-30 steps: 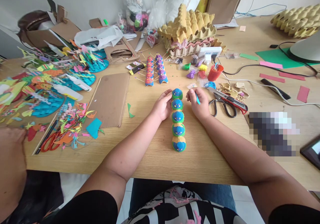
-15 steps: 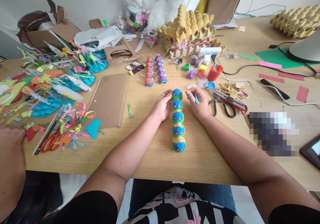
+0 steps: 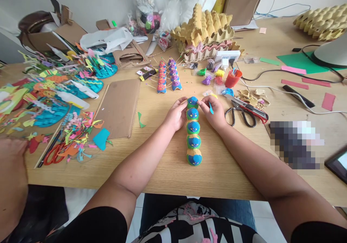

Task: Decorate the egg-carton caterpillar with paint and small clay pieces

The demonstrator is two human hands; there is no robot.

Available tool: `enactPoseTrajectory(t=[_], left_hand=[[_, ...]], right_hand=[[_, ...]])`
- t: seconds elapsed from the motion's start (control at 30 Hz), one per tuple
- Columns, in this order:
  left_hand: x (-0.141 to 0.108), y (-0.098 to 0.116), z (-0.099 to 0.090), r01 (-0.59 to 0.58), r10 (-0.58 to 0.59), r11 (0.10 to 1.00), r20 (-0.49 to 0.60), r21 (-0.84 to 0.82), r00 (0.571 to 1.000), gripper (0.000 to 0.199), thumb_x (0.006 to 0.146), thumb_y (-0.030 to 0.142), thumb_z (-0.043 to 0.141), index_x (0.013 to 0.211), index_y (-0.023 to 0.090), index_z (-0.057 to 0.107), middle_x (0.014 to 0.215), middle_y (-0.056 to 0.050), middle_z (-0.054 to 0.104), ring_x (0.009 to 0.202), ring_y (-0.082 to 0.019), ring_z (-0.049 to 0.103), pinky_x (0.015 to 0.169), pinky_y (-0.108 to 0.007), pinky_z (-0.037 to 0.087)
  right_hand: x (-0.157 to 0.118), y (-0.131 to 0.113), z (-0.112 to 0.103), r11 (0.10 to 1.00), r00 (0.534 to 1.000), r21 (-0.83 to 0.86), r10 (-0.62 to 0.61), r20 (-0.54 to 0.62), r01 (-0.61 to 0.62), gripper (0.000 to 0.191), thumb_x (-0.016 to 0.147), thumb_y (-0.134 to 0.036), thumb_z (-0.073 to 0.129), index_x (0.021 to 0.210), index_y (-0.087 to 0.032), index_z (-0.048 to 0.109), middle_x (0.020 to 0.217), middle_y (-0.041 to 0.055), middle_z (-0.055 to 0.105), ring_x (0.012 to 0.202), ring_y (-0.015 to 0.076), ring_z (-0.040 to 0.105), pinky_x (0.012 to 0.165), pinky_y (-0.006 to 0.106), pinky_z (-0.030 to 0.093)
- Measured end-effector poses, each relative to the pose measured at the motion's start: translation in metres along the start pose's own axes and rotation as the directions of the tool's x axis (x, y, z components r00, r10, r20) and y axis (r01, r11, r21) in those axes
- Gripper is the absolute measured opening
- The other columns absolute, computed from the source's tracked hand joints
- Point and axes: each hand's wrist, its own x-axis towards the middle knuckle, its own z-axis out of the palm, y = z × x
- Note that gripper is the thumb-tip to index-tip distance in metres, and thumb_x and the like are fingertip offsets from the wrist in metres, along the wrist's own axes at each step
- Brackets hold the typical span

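An egg-carton caterpillar (image 3: 193, 127), its row of bumps covered in blue and green clay with small dots, lies lengthwise on the table before me. My left hand (image 3: 178, 115) holds its far bump from the left side, fingers curled against it. At the right of that same bump is my right hand (image 3: 213, 110), fingertips touching its edge. A small blue clay tool (image 3: 210, 108) is tucked between the fingers of that hand. Whether the right fingertips also pinch a bit of clay is too small to tell.
Two finished-looking caterpillars (image 3: 162, 77) with pins stand farther back. Scissors (image 3: 241, 116) and a red box cutter (image 3: 251, 108) lie right of my hand. Beyond are clay packets (image 3: 207, 79), a red cup (image 3: 233, 78) and egg trays (image 3: 206, 30). Cardboard (image 3: 116, 109) and paper scraps (image 3: 78, 134) lie left.
My right hand has moved left, bringing its fingertips against the far bump. The blue tool has shifted with it. My left hand stays on the caterpillar.
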Motion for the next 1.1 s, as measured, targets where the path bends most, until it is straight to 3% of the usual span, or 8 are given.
enactPoseTrajectory(t=[0.3,1.1], left_hand=[[-0.0019,0.001,0.0029,0.009,-0.009,1.0,0.005,-0.008,1.0,0.015,0.096,0.005,0.061,0.102,0.019,0.061,0.083,0.001,0.077,0.068,-0.009,0.071,0.069,-0.021,0.052],[-0.0023,-0.0001,-0.0007,0.026,-0.028,0.999,0.064,0.038,0.998,0.019,0.092,0.01,0.07,0.106,0.02,0.062,0.089,0.001,0.077,0.069,-0.01,0.071,0.072,-0.021,0.054]], right_hand=[[0.0007,0.0022,0.0004,0.997,0.997,-0.052,-0.056,0.059,0.059,0.055,0.082,-0.075,0.072,0.074,-0.023,0.058,0.065,-0.0015,0.055,0.062,0.0144,0.046,0.061,0.033,0.039],[0.0002,0.0072,-0.0009,0.983,0.991,-0.134,-0.116,0.063,0.124,0.053,0.087,-0.074,0.069,0.073,-0.024,0.058,0.066,-0.001,0.056,0.064,0.0154,0.047,0.067,0.034,0.043]])
